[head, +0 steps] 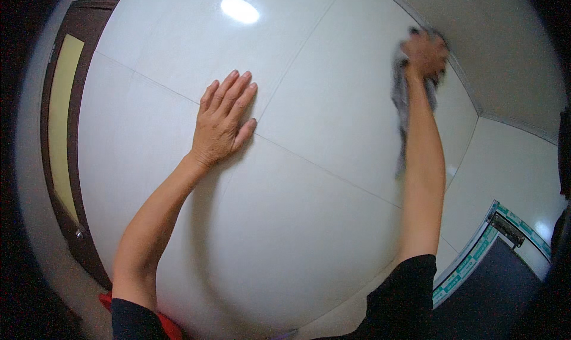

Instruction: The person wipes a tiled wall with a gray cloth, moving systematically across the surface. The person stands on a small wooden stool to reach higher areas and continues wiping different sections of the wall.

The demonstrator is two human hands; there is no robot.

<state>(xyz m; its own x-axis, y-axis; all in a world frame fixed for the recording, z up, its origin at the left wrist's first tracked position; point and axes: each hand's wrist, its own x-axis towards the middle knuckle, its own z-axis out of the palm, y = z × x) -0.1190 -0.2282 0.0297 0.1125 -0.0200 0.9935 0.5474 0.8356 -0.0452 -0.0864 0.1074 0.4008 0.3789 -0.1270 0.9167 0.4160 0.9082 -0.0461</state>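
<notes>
Large pale glossy tiles with thin joints cover the wall (pixel 321 197) in front of me. My left hand (pixel 223 112) lies flat against the tiles, close to where the joints cross. Its fingers point up, the thumb is out to the side, and it holds nothing. High on the right, my right hand (pixel 426 54) presses a grey cloth (pixel 401 94) to the wall near its upper edge. That hand is blurred, and the cloth hangs down behind my right forearm, which hides part of it.
On the left stands a dark brown door frame (pixel 84 23) around a yellowish panel (pixel 62 108), with a round metal knob (pixel 80 234). A grey ceiling (pixel 495 50) borders the wall. At lower right is a dark panel (pixel 486 277) in a frame (pixel 466 259) with green-and-white tape. Something red (pixel 169 326) shows below.
</notes>
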